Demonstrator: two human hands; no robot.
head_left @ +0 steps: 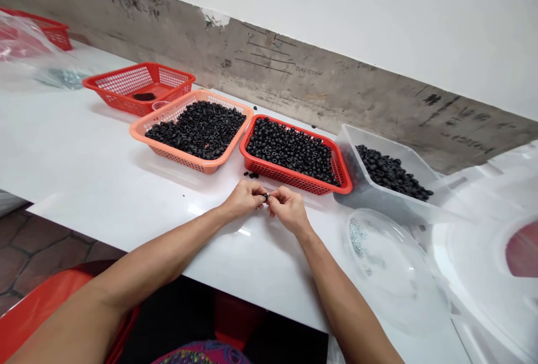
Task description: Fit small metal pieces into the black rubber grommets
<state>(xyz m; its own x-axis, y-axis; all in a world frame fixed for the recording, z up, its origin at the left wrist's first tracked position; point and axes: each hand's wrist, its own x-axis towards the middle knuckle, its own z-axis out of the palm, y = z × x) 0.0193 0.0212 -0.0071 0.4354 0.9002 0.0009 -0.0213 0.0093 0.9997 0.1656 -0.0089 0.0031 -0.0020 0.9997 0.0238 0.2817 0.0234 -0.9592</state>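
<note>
Above the white table, in front of the baskets, my left hand (245,199) and my right hand (288,207) meet at the fingertips. Both pinch a small black part (265,197), mostly covered by the fingers, so its exact kind is unclear. Just beyond the hands stands a red basket (290,176) full of black ring-like parts (290,151). An orange basket (180,158) to its left holds many more small black pieces (199,129). A few loose black pieces (252,175) lie on the table between the hands and the red basket.
At right, a clear plastic bin (370,203) contains black parts, with a round clear tray (395,291) of tiny silvery pieces before it. Another red basket (121,101) with a little black material stands at the back left, near a plastic bag (63,77). A wall runs behind.
</note>
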